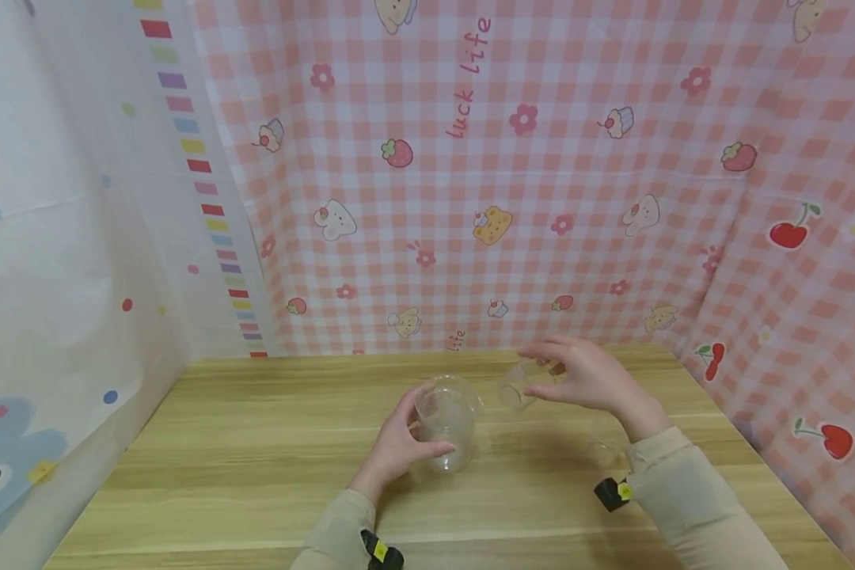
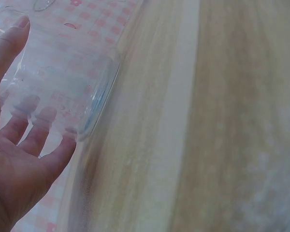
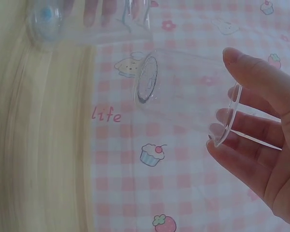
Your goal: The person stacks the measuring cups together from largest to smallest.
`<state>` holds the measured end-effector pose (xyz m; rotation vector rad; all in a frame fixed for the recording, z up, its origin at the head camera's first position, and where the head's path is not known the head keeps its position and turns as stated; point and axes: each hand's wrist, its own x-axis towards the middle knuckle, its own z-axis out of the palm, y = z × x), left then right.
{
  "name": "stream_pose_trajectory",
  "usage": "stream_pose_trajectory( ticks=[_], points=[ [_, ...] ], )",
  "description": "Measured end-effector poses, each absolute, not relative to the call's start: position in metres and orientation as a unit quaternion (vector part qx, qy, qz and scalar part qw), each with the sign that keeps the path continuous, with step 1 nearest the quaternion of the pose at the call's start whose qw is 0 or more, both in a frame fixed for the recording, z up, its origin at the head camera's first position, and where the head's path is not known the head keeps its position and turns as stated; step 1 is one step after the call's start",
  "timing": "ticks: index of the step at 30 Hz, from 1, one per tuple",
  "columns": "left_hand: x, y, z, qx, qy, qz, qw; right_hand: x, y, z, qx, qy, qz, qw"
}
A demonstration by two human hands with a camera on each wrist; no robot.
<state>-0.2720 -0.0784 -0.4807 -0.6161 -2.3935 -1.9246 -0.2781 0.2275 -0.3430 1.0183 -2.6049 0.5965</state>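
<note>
A large clear jug (image 1: 447, 431) stands upright on the wooden table, with a lip sticking out at its upper right. My left hand (image 1: 404, 445) holds it from the left side, the thumb in front and the fingers round the back; they show through its wall in the left wrist view. Higher and to the right, my right hand (image 1: 586, 375) grips a small clear cup (image 1: 513, 389) by its flared rim, thumb on one side and fingers on the other. That cup (image 3: 183, 92) is tipped over in the air, its ringed base toward the jug.
Another clear cup (image 1: 604, 450) stands on the table (image 1: 256, 459) beside the right sleeve. A pink checked cloth (image 1: 435, 190) hangs right behind the table's back edge, and more printed cloth hangs along the left and right sides.
</note>
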Motion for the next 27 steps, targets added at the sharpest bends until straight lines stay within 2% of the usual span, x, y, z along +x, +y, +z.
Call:
stream_pose_trajectory(
  ticks=[14,23,27],
  points=[
    [-0.271,-0.078,-0.481,-0.195,-0.765,-0.614,0.009,-0.278,0.217,-0.332,0.352,-0.902,0.197,0.150],
    [-0.251,-0.077,-0.450,-0.200,-0.759,-0.619,0.003,-0.279,0.212,-0.330,0.361,-0.897,0.200,0.160],
    [-0.250,-0.077,-0.448,-0.203,-0.757,-0.621,0.005,-0.280,0.209,-0.327,0.364,-0.896,0.199,0.157]
  ],
)
